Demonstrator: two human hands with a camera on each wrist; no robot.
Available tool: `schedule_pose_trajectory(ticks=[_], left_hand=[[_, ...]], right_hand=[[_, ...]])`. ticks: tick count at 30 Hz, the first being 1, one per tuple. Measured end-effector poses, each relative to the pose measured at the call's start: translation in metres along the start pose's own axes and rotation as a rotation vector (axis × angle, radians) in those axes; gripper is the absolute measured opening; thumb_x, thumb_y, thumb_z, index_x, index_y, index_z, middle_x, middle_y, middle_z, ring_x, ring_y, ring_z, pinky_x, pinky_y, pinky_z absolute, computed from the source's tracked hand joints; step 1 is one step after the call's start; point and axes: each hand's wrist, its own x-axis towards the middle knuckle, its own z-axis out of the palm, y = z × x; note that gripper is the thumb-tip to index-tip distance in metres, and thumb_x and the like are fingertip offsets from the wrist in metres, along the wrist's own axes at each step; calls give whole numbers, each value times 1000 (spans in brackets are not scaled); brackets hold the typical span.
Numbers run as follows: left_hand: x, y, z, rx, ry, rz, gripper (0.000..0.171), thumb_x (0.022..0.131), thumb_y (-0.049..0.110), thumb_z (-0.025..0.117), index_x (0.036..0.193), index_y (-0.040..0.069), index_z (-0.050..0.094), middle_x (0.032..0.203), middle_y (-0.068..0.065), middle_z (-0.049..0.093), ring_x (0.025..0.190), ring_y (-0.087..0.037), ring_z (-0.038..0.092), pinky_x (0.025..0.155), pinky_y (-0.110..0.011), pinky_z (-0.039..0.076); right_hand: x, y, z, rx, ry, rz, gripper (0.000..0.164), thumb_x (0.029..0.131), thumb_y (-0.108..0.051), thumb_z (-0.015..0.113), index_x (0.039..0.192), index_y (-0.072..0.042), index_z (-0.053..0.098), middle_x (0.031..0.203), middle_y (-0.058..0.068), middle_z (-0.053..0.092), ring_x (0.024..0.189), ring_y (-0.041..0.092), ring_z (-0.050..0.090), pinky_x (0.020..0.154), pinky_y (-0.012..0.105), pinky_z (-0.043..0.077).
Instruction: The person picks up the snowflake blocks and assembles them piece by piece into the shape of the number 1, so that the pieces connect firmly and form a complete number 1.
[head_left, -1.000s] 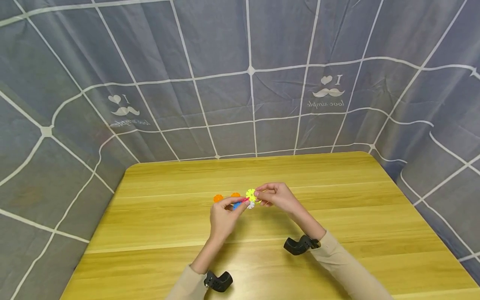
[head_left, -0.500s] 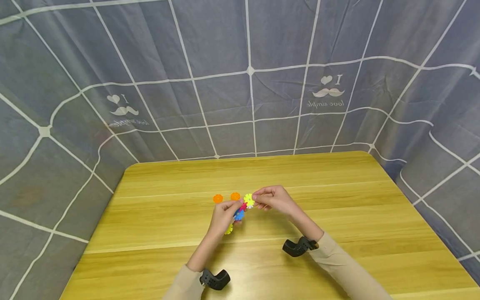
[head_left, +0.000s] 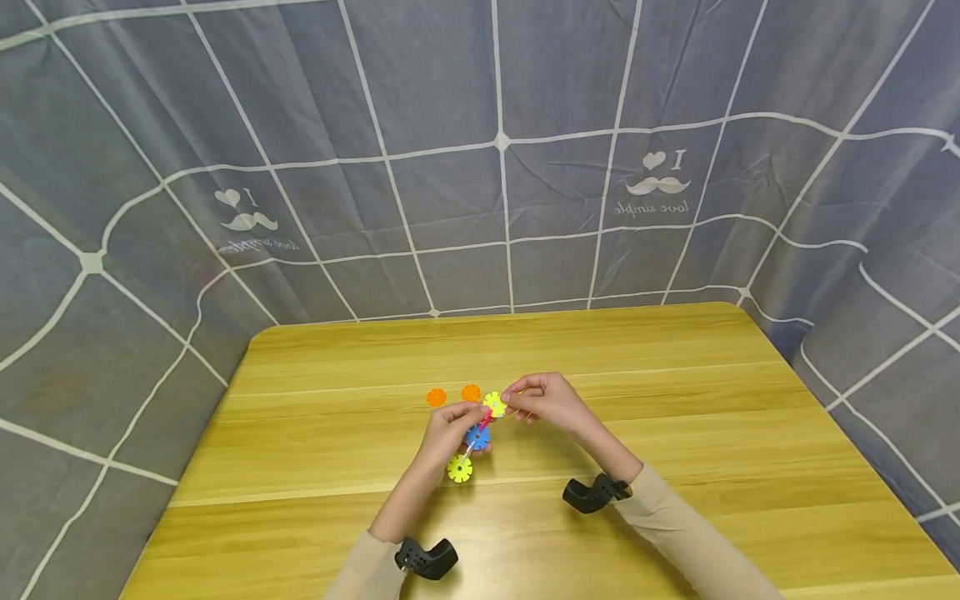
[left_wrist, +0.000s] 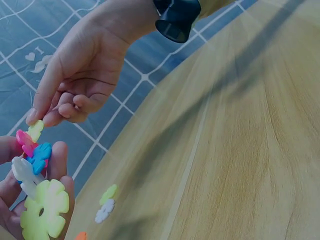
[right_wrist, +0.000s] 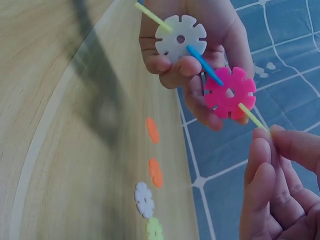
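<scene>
My left hand [head_left: 444, 435] holds a chain of slotted snowflake discs. The chain runs from a yellow end disc [left_wrist: 45, 211] through a white disc [right_wrist: 176, 44] and a blue disc [head_left: 477, 437] to a pink disc [right_wrist: 230, 93], neighbours set crosswise. Between thumb and fingertips, my right hand [head_left: 551, 402] pinches another yellow disc [head_left: 495, 405]. That disc, edge-on in the right wrist view, meets the pink disc's rim at a slot; how deep it sits cannot be told. Left fingers lie behind the chain, below the pink disc.
On the wooden table [head_left: 337, 450] lie two orange discs [head_left: 437, 397], just beyond my left hand. A loose white disc [right_wrist: 144, 200] and a loose yellow disc [right_wrist: 155, 229] lie near them, mostly hidden by my hands in the head view. A grey checked curtain [head_left: 450, 200] hangs behind.
My left hand has turned, swinging the chain's far end down towards me, so its blue, white and yellow discs show. My right hand has shifted slightly left and nearer with its yellow disc.
</scene>
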Motion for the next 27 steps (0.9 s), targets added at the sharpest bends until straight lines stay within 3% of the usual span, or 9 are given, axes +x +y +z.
schedule_pose_trajectory(ticks=[4, 8, 13, 16, 22, 27], left_hand=[[-1, 0, -1, -8, -2, -10, 35, 94, 22, 61, 115, -6, 64, 65, 3, 66, 55, -11, 67, 50, -18, 47], [-2, -1, -3, -14, 0, -14, 35, 95, 23, 59, 116, -5, 63, 74, -1, 70, 56, -11, 67, 51, -18, 48], [-2, -2, -5, -40, 24, -16, 36, 95, 23, 58, 116, -5, 63, 88, -5, 72, 60, -14, 70, 57, -21, 54], [-3, -3, -6, -66, 47, -18, 34, 96, 23, 58, 114, -6, 63, 86, -3, 69, 61, -16, 70, 62, -26, 57], [-5, -1, -7, -87, 120, -19, 30, 94, 25, 59, 107, -2, 65, 79, 4, 63, 62, -16, 70, 65, -25, 57], [-6, 0, -8, -82, 184, -6, 29, 94, 28, 60, 107, 2, 65, 96, -3, 73, 65, -15, 71, 64, -22, 52]], right_hand=[[2, 2, 0, -26, 8, 11, 27, 92, -20, 65, 103, 4, 67, 89, 22, 72, 64, 15, 64, 60, 30, 54], [5, 4, -3, -76, 19, 10, 31, 94, -24, 62, 105, 5, 66, 91, 23, 71, 67, 23, 66, 64, 36, 55], [9, 11, -8, -131, 36, -2, 29, 94, -21, 62, 107, 5, 66, 94, 24, 70, 73, 32, 67, 66, 40, 55], [12, 17, -10, -185, 49, -25, 24, 92, -17, 63, 105, 2, 67, 95, 23, 69, 75, 36, 66, 63, 39, 55], [19, 26, -13, -336, 96, -41, 20, 87, -13, 65, 104, -3, 69, 89, 10, 69, 68, 21, 60, 56, 24, 45], [24, 28, -13, -411, 111, -26, 19, 85, -10, 68, 103, -5, 70, 89, 6, 70, 67, 12, 54, 57, 23, 41]])
